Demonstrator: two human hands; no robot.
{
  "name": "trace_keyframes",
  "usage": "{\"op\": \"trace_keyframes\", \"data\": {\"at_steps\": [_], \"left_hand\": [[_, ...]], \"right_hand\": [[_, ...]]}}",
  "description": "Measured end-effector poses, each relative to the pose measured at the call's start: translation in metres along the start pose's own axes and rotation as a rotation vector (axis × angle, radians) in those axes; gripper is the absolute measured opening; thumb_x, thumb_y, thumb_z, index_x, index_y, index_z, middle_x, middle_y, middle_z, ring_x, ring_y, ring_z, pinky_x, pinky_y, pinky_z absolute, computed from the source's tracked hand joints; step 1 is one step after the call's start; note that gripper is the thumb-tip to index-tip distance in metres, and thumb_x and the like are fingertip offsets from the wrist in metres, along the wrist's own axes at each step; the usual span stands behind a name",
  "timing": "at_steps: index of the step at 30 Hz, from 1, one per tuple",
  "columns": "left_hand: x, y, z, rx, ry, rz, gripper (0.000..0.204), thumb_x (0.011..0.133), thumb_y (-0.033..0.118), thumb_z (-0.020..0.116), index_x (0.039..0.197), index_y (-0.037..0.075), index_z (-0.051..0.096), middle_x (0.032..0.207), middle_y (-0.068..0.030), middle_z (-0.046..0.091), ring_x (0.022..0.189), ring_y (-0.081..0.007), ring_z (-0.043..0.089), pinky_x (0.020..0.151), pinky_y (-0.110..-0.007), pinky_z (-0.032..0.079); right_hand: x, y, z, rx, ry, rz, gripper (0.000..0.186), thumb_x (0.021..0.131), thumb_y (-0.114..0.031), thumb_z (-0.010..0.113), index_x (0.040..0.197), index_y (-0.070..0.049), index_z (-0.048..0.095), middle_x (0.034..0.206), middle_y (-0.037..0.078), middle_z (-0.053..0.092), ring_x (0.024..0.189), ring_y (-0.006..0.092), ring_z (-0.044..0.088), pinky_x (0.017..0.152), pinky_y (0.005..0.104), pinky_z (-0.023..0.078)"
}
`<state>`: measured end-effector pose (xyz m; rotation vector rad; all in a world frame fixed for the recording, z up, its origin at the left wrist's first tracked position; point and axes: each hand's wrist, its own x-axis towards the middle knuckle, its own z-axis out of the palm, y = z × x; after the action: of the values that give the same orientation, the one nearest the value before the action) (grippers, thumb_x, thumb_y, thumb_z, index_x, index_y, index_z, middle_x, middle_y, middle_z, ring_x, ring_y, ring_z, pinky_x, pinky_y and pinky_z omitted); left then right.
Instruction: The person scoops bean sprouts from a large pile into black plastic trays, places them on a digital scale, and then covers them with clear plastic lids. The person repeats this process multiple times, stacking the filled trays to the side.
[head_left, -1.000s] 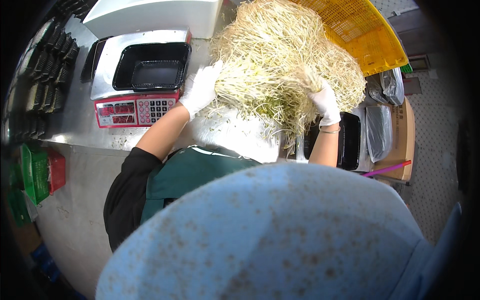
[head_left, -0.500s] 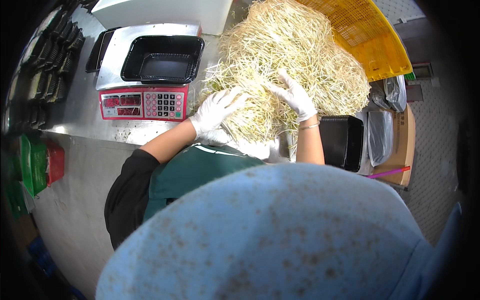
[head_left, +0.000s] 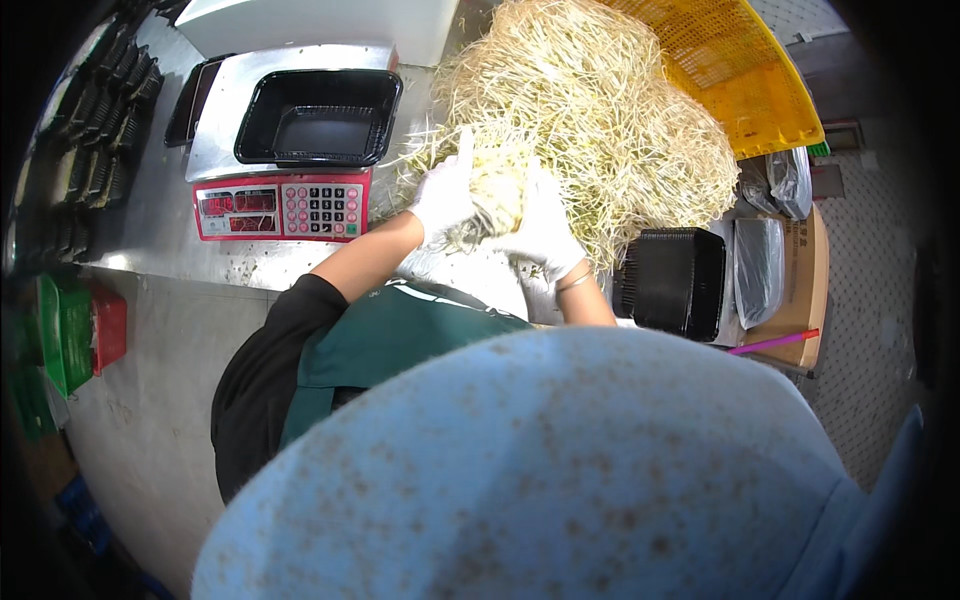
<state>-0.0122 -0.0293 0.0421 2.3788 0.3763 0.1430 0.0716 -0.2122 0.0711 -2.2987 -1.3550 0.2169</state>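
Note:
My gloved left hand (head_left: 442,198) and my gloved right hand (head_left: 542,228) are closed around opposite sides of a bunch of pale sprouts (head_left: 496,192), low on the near edge of a large loose heap of sprouts (head_left: 590,100). To the left of my hands, a black plastic tray (head_left: 315,125) rests on the steel plate of a red-fronted digital scale (head_left: 282,208). A stack of black trays (head_left: 672,285) stands just right of my right hand.
Black trays (head_left: 105,130) are stacked along the far left of the steel table (head_left: 165,230). A white box (head_left: 310,22) stands behind the scale, a yellow crate (head_left: 755,95) at back right. A cardboard box (head_left: 805,270) with wrapped trays is at right; green (head_left: 65,330) and red baskets (head_left: 108,325) sit low left.
Both hands have drawn toward each other, my right hand moving down and left, and now squeeze a bunch of sprouts that was spread loosely between them. The tray on the scale stays in place.

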Motion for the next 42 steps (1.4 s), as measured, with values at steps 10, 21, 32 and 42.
{"op": "trace_keyframes", "data": {"at_steps": [10,21,32,42], "left_hand": [[0.001,-0.002,-0.018,0.056,0.003,0.082,0.083,0.079,0.02,0.067,0.146,-0.001,0.023,0.114,-0.0231,0.06,0.104,-0.0364,0.06,0.092,-0.04,0.047],[-0.009,0.005,-0.028,0.327,0.041,0.273,0.071,0.085,0.01,0.053,0.149,0.007,0.022,0.091,-0.0188,0.059,0.079,-0.0317,0.064,0.064,-0.042,0.052],[-0.023,0.004,0.0,0.51,0.177,0.496,0.071,0.082,0.008,0.055,0.148,0.015,0.028,0.127,-0.0136,0.052,0.119,-0.0303,0.05,0.108,-0.059,0.021],[-0.037,-0.003,-0.016,0.299,0.048,0.056,0.118,0.065,0.033,0.08,0.152,0.011,0.003,0.153,-0.0216,0.016,0.141,-0.0411,0.018,0.109,-0.067,0.008]], "right_hand": [[0.036,-0.007,-0.032,-0.021,0.064,0.22,0.097,0.068,-0.017,0.077,0.147,-0.002,0.023,0.118,0.017,0.062,0.102,0.0277,0.064,0.084,0.0324,0.051],[0.011,0.024,-0.083,-0.51,0.065,-0.149,0.075,0.068,-0.003,0.065,0.139,-0.004,0.041,0.088,0.013,0.063,0.078,0.0306,0.063,0.067,0.0391,0.052],[0.043,0.018,-0.047,0.217,0.138,0.124,0.069,0.066,-0.008,0.082,0.129,-0.004,0.053,0.118,0.011,0.063,0.109,0.02,0.06,0.091,0.0286,0.049],[0.058,-0.046,-0.024,0.035,-0.215,0.157,0.123,0.06,-0.059,0.079,0.14,0.013,0.019,0.136,0.032,0.043,0.133,0.0348,0.037,0.111,0.0444,0.027]]}}
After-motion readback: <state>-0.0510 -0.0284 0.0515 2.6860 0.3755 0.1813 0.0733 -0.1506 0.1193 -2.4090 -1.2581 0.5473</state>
